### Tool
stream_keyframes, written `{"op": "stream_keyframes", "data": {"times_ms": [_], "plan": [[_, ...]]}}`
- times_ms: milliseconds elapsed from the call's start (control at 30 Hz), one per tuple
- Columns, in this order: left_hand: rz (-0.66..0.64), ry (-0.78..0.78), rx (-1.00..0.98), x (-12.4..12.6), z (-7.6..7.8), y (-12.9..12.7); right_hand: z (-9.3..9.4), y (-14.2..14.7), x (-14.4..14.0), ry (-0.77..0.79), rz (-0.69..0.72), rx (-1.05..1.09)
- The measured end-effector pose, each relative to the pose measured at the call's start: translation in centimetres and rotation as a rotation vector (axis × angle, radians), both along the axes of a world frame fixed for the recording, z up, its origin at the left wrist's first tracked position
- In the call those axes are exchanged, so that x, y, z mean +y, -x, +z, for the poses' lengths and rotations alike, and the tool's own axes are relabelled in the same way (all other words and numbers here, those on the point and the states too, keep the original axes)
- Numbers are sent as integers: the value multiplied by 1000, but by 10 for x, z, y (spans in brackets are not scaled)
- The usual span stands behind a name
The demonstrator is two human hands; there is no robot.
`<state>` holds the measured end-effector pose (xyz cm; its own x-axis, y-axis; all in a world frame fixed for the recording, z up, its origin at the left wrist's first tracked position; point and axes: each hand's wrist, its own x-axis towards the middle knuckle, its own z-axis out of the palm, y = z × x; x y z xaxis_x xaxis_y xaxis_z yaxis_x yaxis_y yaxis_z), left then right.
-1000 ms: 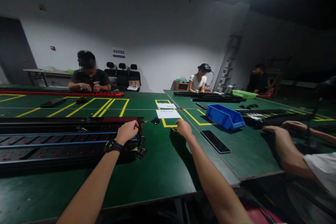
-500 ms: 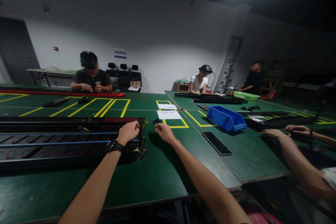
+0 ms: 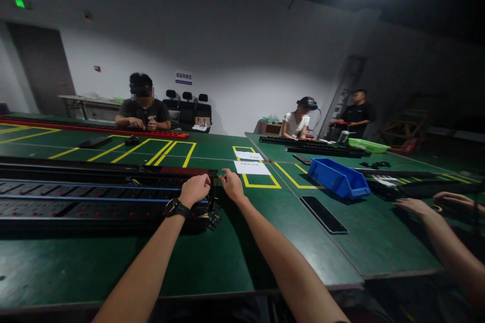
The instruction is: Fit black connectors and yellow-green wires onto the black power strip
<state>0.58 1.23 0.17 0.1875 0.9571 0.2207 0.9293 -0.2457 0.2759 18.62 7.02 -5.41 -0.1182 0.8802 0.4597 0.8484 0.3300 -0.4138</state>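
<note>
Long black strip housings (image 3: 125,212), with rows of red-dotted sockets and blue lines along them, lie on the green table at the left. At their right end rests my left hand (image 3: 195,190), a dark watch on its wrist. Its fingers are curled down and closed over the end, and what they grip is hidden. Just right of that end, my right hand (image 3: 232,185) is pinched close to the tip of a thin wire; what lies between its fingers is too small to make out. A small black connector piece (image 3: 214,220) hangs at the near corner of the end.
A dark phone (image 3: 324,215) and a blue bin (image 3: 338,179) are to the right. White paper sheets (image 3: 251,167) lie beyond my right hand. A co-worker's hands (image 3: 417,207) work at far right. Other people sit across the table, near a green tray (image 3: 368,145).
My right hand has moved left, up to the end of the housings, and the black connector beside it no longer shows. My left hand stays there. The view has turned slightly left.
</note>
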Motion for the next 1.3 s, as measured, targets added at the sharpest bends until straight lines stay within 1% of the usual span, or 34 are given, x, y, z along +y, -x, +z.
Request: {"op": "stream_keyframes", "data": {"times_ms": [167, 400, 500, 600, 700, 800, 867, 967, 1000, 1033, 1067, 1133, 1167, 1200, 1300], "plan": [[3, -21, -3, 1, -3, -1, -11, 2, 7, -38, -37, -16], [6, -11, -11, -2, 1, -1, -12, -1, 11, -73, -46, -21], [8, -9, -10, -2, 2, -1, -11, -2, 13, -50, -58, -33], [11, -8, -10, -1, 1, -1, -9, 0, 19, 3, -125, -45], [10, -9, -12, 0, -1, 0, -9, 4, 25, 25, -181, -50], [7, -9, -12, 1, -2, 1, -10, 6, 30, 35, -184, -24], [4, -8, -10, 1, -2, 1, -11, 4, 31, 38, -147, 5], [-1, -6, -5, 0, -2, 1, -10, -11, 27, -18, -71, 52], [-1, -7, -4, 0, -2, 1, -9, -18, 26, -50, -67, 67], [0, -7, -5, 0, -2, 0, -9, -27, 24, -83, -84, 78], [1, -7, -5, 0, -2, 0, -8, -37, 22, -117, -130, 87], [3, -3, -8, 0, -2, 0, -9, -56, 19, -157, -256, 76], [5, 1, -10, 0, -1, 0, -11, -65, 17, -144, -276, 30], [6, 4, -13, 0, -1, 0, -13, -72, 16, -121, -266, -31], [8, 8, -18, 0, 0, 0, -20, -83, 15, -35, -154, -198]]}}
